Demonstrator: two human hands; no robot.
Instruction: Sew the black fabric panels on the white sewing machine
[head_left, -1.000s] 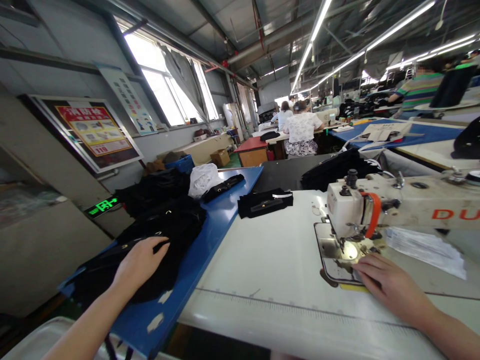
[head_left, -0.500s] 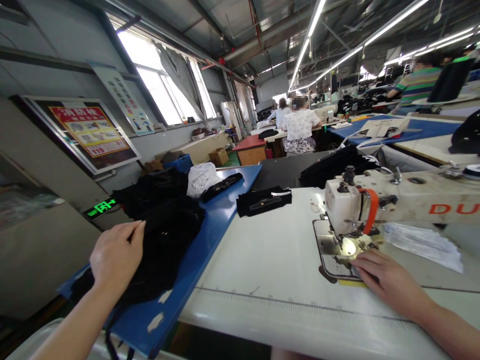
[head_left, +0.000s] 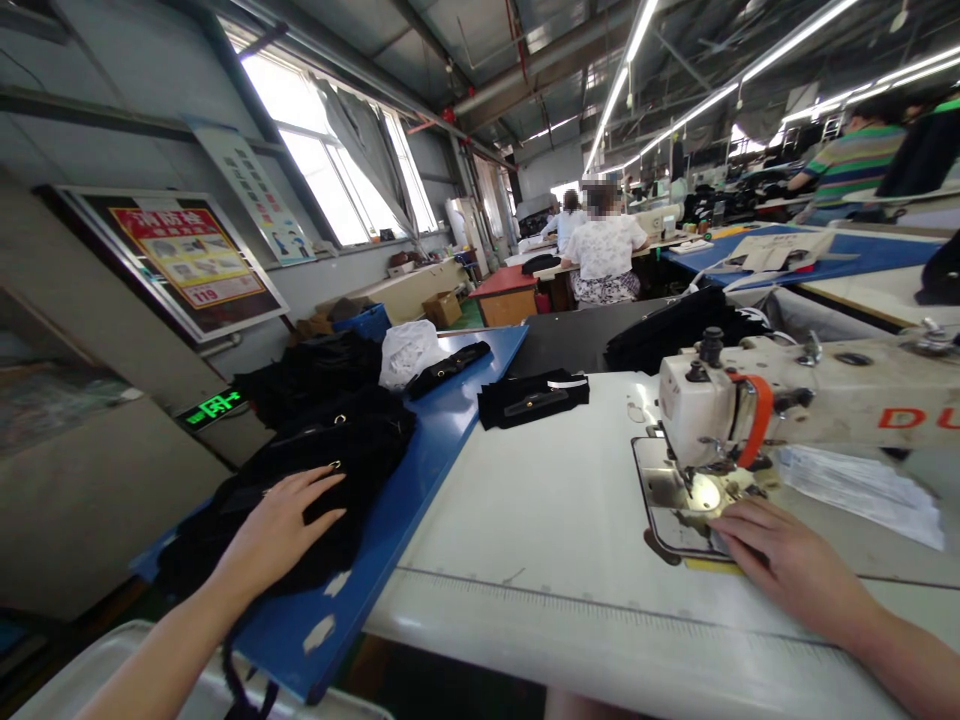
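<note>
My left hand (head_left: 289,525) lies with fingers spread on a heap of black fabric pieces (head_left: 360,505), some with small gold-coloured rings. The heap rests on a blue table (head_left: 442,455) to the left. At the white sewing machine (head_left: 787,385), my right hand (head_left: 780,555) is low by the lit needle plate (head_left: 667,510). Its fingers are bent and close together, with the tips at the presser foot. Whatever they pinch, if anything, is too small to make out. A flat black piece (head_left: 534,402) with a white strip lies on the white tabletop (head_left: 555,500).
White strips (head_left: 862,490) lie under the machine arm. Behind the machine is a black fabric bundle (head_left: 675,325). A white plastic bag (head_left: 409,355) sits on the blue table's far part. Ahead, a person in a white top (head_left: 604,250) sits facing away.
My left hand has let go of the black fabric it pinched, come down and right, and spread its fingers on the heap. The right hand stays at the machine. The view shifts slightly.
</note>
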